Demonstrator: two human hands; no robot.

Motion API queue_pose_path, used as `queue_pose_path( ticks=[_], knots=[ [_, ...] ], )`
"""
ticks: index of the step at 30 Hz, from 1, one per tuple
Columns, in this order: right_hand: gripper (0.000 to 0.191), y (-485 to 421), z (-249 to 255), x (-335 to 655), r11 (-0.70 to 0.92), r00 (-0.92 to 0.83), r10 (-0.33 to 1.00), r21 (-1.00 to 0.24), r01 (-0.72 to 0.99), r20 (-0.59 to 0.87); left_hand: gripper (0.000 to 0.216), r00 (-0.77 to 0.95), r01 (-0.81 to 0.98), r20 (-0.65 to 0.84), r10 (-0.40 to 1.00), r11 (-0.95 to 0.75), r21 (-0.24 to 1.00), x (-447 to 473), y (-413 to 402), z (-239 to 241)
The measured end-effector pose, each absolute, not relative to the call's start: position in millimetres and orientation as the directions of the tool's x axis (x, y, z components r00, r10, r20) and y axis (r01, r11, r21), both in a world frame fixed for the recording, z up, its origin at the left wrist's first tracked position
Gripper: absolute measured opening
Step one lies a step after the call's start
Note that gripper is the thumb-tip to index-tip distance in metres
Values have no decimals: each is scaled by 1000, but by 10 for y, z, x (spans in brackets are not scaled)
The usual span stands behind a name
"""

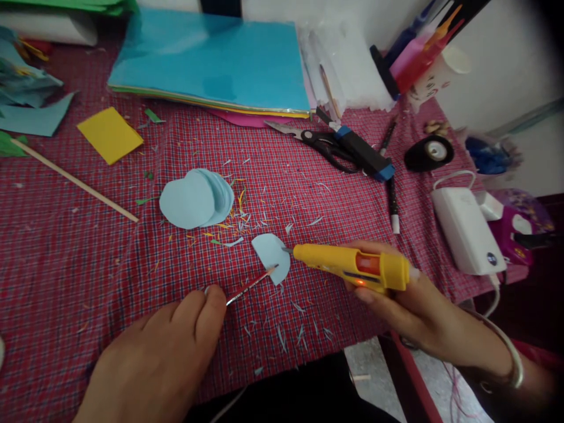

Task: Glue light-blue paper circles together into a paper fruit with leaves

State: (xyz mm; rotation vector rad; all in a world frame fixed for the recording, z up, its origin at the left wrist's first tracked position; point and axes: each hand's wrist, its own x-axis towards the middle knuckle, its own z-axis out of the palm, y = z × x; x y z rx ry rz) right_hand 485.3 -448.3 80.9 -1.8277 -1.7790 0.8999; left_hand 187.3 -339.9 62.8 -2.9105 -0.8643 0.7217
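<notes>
My right hand (396, 311) is wrapped round a yellow hot glue gun (330, 261) with a small red light lit on its side. Its nozzle points left, at the right edge of a folded light-blue paper piece (264, 249) on the cloth. My left hand (176, 335) is closed on a thin red pencil (247, 290), whose pointed tip lies over the lower part of that paper. A stack of light-blue paper petals (189, 200) sits beyond my left hand. Small paper clippings are scattered around.
Blue sheets (211, 64) lie at the back, with scissors (326, 144) and a cutter knife (363, 153) to their right. A wooden stick (74, 180) and yellow paper squares (110, 135) are on the left. A white power adapter (467, 230) stands by the right edge.
</notes>
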Motion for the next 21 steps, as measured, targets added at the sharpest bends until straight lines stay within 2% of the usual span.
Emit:
queue_pose_path(
  ticks=[10,15,21],
  knots=[
    [60,-4263,857,4715,-29,-133,980,-769,638,-146,56,710,553,-457,536,-826,-110,1894,-3382,637],
    [61,-4126,830,4671,25,-187,974,-760,649,-128,57,722,542,-436,536,-831,-125,1913,-3380,654],
    [59,-4257,893,4727,-37,-183,959,-740,672,-214,57,744,545,-390,542,-831,-115,1927,-3381,671]
  ],
)
